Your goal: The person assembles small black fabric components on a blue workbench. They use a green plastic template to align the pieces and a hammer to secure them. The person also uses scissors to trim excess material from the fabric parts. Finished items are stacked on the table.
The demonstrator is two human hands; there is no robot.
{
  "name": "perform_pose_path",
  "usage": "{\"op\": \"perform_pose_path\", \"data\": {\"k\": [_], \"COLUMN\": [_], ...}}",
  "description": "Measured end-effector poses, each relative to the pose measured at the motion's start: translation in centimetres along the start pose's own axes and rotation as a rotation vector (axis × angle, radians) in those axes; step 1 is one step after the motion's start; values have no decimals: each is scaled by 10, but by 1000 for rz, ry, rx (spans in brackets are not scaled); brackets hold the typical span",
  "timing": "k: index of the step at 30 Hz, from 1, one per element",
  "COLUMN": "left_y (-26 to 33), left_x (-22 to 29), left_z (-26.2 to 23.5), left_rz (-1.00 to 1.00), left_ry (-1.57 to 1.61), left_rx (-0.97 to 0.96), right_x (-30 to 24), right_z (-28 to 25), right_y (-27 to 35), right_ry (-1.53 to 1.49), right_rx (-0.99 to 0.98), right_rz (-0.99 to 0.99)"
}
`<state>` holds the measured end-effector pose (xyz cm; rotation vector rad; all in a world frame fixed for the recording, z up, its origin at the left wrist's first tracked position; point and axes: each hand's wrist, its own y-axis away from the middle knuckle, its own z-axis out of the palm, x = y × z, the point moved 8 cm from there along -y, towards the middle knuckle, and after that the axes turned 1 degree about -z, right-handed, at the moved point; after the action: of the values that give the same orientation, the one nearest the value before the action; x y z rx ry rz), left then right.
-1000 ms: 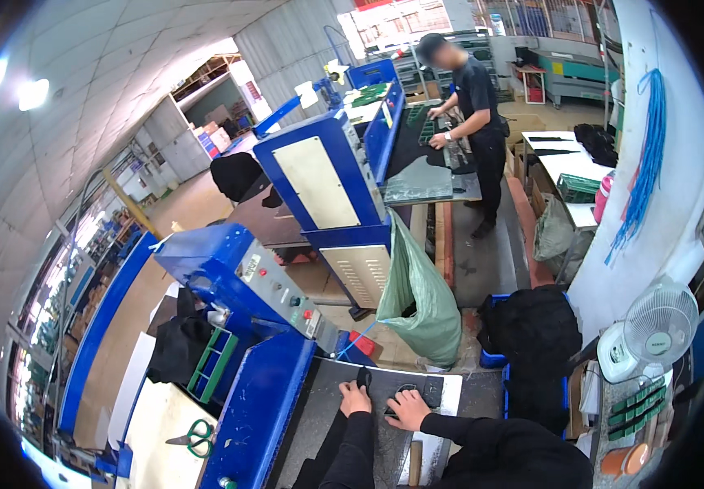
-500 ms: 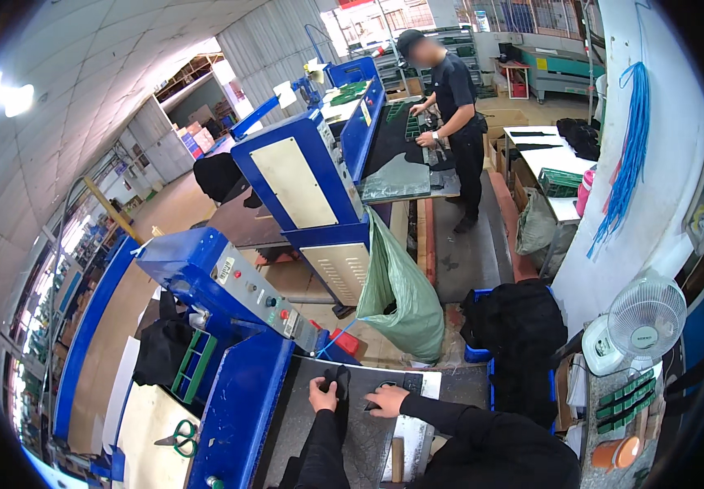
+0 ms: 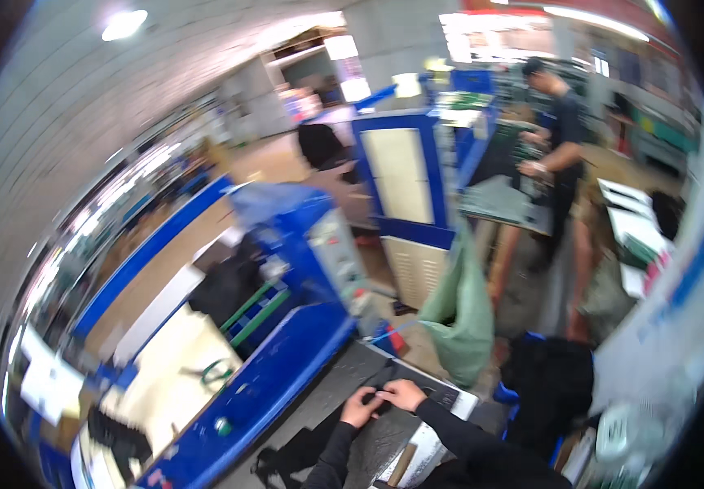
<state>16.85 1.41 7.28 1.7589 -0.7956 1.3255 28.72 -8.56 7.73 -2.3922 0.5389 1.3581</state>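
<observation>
My left hand (image 3: pixel 358 409) and my right hand (image 3: pixel 405 395) meet over the dark work board, fingertips close together. Both hands have their fingers bent in a pinch at a small black cloth piece (image 3: pixel 381 376), partly hidden by the fingers; motion blur softens the detail. Beside my left forearm a larger black cloth (image 3: pixel 299 450) lies over the dark board (image 3: pixel 331 393). A wooden handle (image 3: pixel 401 465) rests on a white strip (image 3: pixel 427 444) below my right hand.
A blue machine (image 3: pixel 295 236) stands left, with green-handled scissors (image 3: pixel 217 373) on its pale bed. Ahead hangs a green sack (image 3: pixel 459 326). Black cloth (image 3: pixel 549 375) fills a blue crate at right, near a fan (image 3: pixel 625 432). Another person (image 3: pixel 562 130) works at a far bench.
My view has swung left, so the scene shifts right. My right hand has come over to my left, and their fingers now meet at the cloth.
</observation>
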Motion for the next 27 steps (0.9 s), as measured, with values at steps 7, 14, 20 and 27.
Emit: {"op": "perform_pose_path", "data": {"k": [7, 14, 20, 27], "left_y": [133, 219, 198, 196], "left_x": [-87, -102, -36, -7], "left_z": [29, 9, -46, -60], "left_rz": [-284, -208, 75, 157], "left_ry": [227, 857, 987, 1338], "left_rx": [-101, 69, 221, 156], "right_x": [23, -38, -134, -143], "right_z": [80, 110, 73, 72], "right_y": [105, 102, 24, 41], "right_ry": [-502, -467, -419, -218], "right_rx": [-317, -548, -240, -423], "right_rz": [261, 288, -84, -141]}}
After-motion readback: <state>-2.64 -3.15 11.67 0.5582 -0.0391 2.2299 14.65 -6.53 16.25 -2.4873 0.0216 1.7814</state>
